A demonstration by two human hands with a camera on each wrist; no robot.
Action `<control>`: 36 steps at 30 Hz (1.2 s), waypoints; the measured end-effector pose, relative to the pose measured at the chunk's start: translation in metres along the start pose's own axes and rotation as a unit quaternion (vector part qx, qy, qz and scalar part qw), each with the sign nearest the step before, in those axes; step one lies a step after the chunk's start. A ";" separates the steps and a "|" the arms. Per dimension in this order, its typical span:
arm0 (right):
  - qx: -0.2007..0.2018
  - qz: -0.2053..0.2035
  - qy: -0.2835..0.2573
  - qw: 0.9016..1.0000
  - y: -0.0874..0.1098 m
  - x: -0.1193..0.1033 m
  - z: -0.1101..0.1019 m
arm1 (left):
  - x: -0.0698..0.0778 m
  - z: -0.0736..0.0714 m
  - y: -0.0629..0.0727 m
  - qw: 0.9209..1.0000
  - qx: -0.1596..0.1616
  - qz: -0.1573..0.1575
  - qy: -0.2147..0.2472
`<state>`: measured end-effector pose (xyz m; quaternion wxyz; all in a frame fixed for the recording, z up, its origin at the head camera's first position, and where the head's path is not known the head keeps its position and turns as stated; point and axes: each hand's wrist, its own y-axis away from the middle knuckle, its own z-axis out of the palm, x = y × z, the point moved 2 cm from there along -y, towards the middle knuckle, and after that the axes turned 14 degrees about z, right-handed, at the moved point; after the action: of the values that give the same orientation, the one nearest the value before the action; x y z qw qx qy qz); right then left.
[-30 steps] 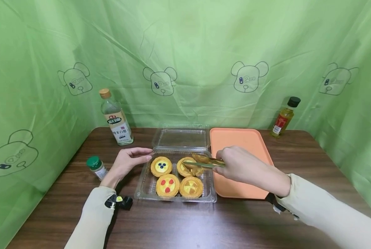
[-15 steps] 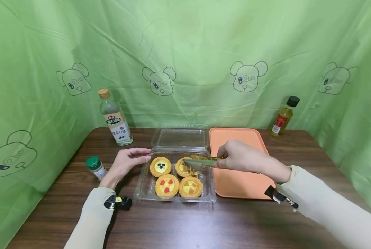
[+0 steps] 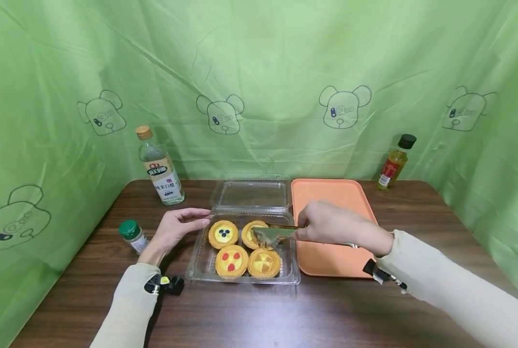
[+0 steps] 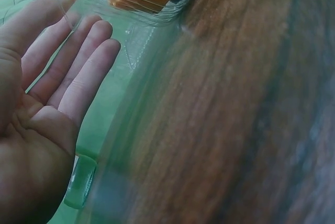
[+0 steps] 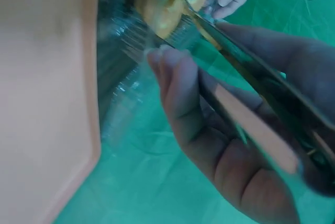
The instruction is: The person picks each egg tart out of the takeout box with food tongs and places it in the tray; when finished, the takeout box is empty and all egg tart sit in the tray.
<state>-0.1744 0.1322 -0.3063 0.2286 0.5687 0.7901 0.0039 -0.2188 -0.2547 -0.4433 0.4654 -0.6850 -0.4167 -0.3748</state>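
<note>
A clear plastic container (image 3: 288, 275), its lid (image 3: 254, 193) folded back, holds several egg tarts. A tart with dark blue dots (image 3: 223, 233) sits back left, one with red pieces (image 3: 231, 261) front left, and one with wedge-shaped pieces (image 3: 264, 263) front right. My right hand (image 3: 328, 223) grips metal tongs (image 5: 235, 59), whose tips reach over the back-right tart (image 3: 249, 234) and partly hide it. With thumb and fingertips, my left hand (image 3: 177, 229) pinches the container's left rim near the hinge. The left wrist view shows the plastic edge between thumb and index finger.
To the container's right lies an orange tray (image 3: 335, 191), partly under my right hand. A vinegar bottle (image 3: 161, 169) stands back left, a green-capped jar (image 3: 133, 235) beside my left wrist, and an oil bottle (image 3: 394, 164) back right. Green cloth (image 3: 276, 72) encloses the table.
The tongs have turned and shifted slightly over the back-right tart, and that tart has edged a little left. My right hand moved slightly with them. My left hand stays at the rim.
</note>
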 end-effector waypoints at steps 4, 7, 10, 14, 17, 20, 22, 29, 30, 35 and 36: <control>-0.017 -0.001 -0.033 0.999 -0.005 0.008 0.005 | 0.000 0.001 0.000 1.000 -0.001 -0.003 -0.002; -0.020 -0.002 -0.055 0.998 -0.008 0.015 0.007 | -0.001 0.002 -0.002 1.000 -0.001 0.001 -0.009; -0.022 -0.007 -0.070 0.997 -0.010 0.018 0.007 | 0.000 0.001 -0.003 1.000 0.002 0.002 -0.012; -0.015 -0.027 -0.078 0.996 -0.012 0.020 0.008 | 0.001 0.002 -0.002 1.000 -0.001 -0.001 -0.013; -0.010 -0.040 -0.081 0.996 -0.013 0.021 0.010 | 0.001 0.002 -0.001 1.000 -0.002 -0.001 -0.014; -0.006 -0.049 -0.083 0.995 -0.014 0.023 0.011 | 0.000 0.001 -0.001 1.000 -0.001 0.003 -0.011; -0.001 -0.052 -0.084 0.995 -0.014 0.026 0.012 | 0.000 0.001 -0.001 1.000 -0.001 0.006 -0.007; 0.004 -0.044 -0.097 0.994 -0.012 0.034 0.013 | 0.001 0.001 0.001 1.000 -0.002 -0.001 -0.002; 0.003 -0.040 -0.103 0.994 -0.012 0.035 0.013 | 0.001 0.001 0.001 1.000 -0.002 -0.001 -0.002; 0.002 -0.021 -0.138 0.990 -0.006 0.042 0.008 | 0.000 0.000 0.001 1.000 0.000 0.005 0.001; 0.002 -0.018 -0.143 0.990 -0.005 0.043 0.007 | 0.000 0.000 0.001 1.000 0.001 0.005 0.002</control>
<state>-0.1874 0.1674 -0.3298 0.3380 0.5493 0.7597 -0.0828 -0.2184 -0.2549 -0.4434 0.4684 -0.6859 -0.4129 -0.3738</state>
